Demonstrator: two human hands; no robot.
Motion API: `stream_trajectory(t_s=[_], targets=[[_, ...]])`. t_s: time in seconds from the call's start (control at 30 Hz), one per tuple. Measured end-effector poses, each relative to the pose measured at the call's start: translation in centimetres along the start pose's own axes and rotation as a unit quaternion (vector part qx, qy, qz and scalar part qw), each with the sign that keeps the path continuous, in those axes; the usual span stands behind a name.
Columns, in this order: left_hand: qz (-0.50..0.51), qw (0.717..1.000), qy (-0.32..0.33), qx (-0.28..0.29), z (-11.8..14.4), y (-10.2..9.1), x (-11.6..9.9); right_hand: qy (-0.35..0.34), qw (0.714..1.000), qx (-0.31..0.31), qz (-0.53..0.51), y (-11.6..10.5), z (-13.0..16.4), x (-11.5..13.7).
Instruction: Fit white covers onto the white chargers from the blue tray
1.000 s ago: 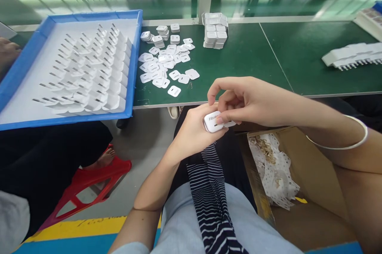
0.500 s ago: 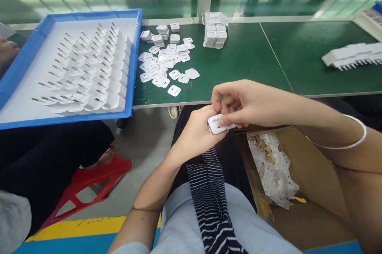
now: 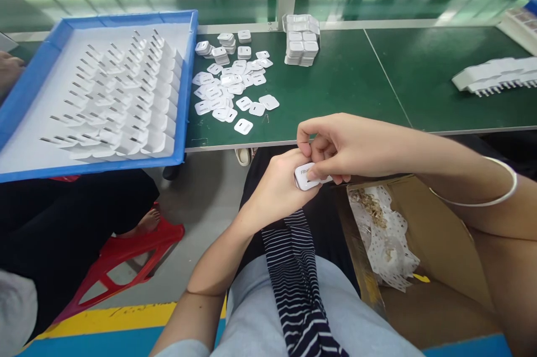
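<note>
My left hand [image 3: 277,186] is closed around a white charger cover plate [image 3: 302,172] with rounded corners, grey lettering and a dark slot. Its face points upward, and whatever is beneath it in the palm is hidden. My right hand [image 3: 331,147] bends over from the right, its thumb lying on the plate and covering part of the print. Another white edge shows below the right fingers, too covered to identify. Both hands are over my lap, just in front of the bench edge. Beyond them lie many loose cover plates [image 3: 243,126] and short stacks [image 3: 226,41].
A blue-rimmed tray [image 3: 179,127] on the left holds rows of white charger bodies [image 3: 165,125] with metal pins upward. Stacked white pieces [image 3: 302,46] stand on the green bench [image 3: 344,88]. More pinned bodies [image 3: 499,77] lie right. A cardboard box [image 3: 432,239] is beside my lap.
The plate has shifted very slightly to the right in my left hand. My right thumb remains on it, and the whole view has moved a little.
</note>
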State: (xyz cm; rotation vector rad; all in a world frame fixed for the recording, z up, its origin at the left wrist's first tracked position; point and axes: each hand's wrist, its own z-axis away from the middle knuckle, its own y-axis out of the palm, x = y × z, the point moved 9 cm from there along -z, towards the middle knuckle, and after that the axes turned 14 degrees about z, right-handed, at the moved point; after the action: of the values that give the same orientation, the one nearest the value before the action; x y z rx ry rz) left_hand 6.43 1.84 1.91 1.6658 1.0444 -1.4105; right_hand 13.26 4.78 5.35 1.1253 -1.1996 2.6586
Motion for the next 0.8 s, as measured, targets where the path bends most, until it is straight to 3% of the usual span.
stream_trajectory(t_s=[0.13, 0.3, 0.5, 0.63, 0.8], targets=[[-0.025, 0.998, 0.061, 0.002, 0.0, 0.0, -0.3, -0.009, 1.000, 0.003, 0.007, 0.0, 0.1, 0.1], [0.007, 0.987, 0.158, 0.019, 0.0, 0.0, -1.8, -0.044, 0.997, 0.009, -0.069, -0.7, 0.7, 0.4], [0.009, 0.982, 0.186, 0.023, 0.1, -0.3, -2.4, -0.042, 0.993, -0.071, -0.082, -2.6, 1.3, 0.0], [0.019, 0.980, 0.196, 0.027, 0.2, -0.6, -2.3, -0.044, 0.991, -0.085, -0.092, -2.9, 1.6, -0.4], [0.049, 0.976, 0.210, 0.014, 0.6, -1.5, -2.7, -0.044, 0.979, -0.154, -0.129, -3.6, 2.2, -2.3]])
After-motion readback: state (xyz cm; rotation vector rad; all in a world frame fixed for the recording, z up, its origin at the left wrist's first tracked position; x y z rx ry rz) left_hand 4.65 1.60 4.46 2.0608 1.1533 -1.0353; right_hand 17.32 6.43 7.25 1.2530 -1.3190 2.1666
